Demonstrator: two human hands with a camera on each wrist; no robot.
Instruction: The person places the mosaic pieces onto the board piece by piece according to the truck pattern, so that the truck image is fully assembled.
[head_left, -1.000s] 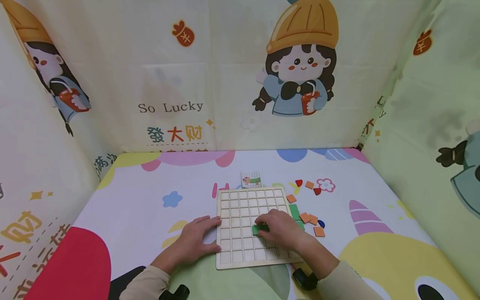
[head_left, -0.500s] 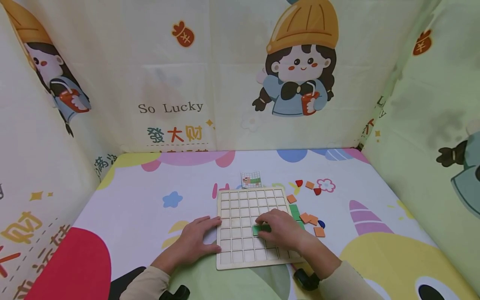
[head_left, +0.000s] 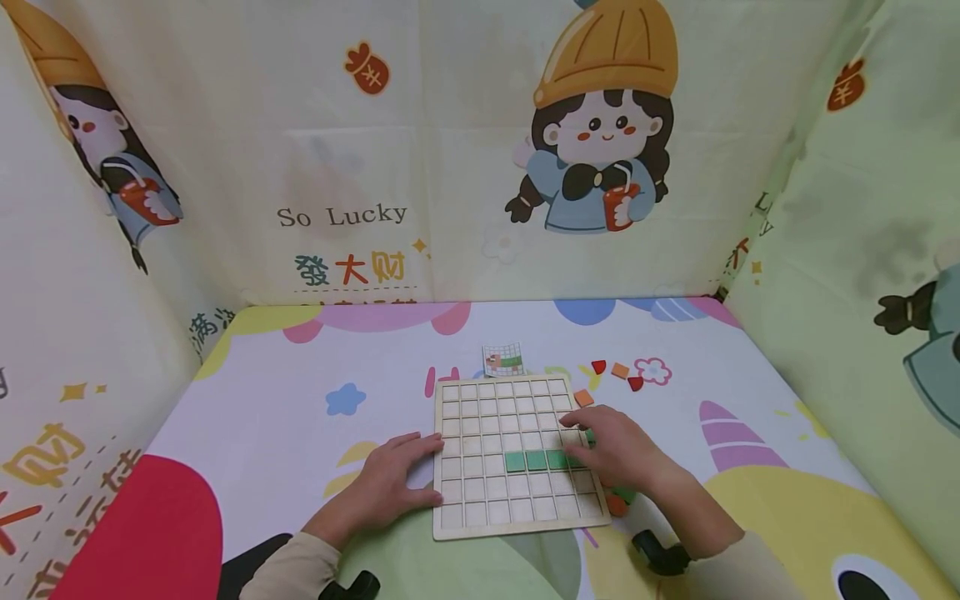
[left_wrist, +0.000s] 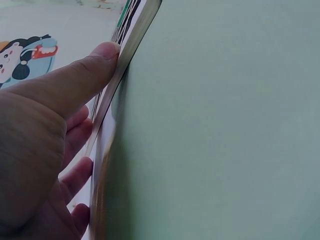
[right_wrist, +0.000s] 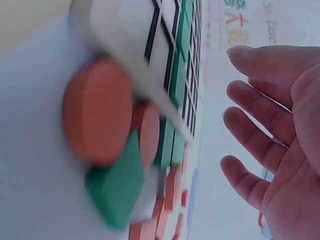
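Observation:
A wooden grid board [head_left: 491, 487] lies on the table with a row of green square tiles [head_left: 536, 461] in its cells. At the board's left edge rests my left hand [head_left: 393, 477], thumb and fingertips against the rim; the left wrist view shows the thumb [left_wrist: 105, 52] along the edge. My right hand [head_left: 626, 450] is over the right edge, fingers loosely bent and holding nothing, covering the end of the green row. Below it in the right wrist view are a round orange piece [right_wrist: 97, 112] and a loose green tile [right_wrist: 117, 182] beside the board.
A small pattern card [head_left: 502, 360] with a coloured grid picture lies behind the board. Orange squares [head_left: 620, 371] and red pieces [head_left: 598, 367] are scattered to the back right. Printed cloth walls [head_left: 450, 167] enclose the table at the back and sides.
My right hand has moved right, off the middle of the board to its right edge, uncovering the green tiles in the row. My left hand has stayed in place.

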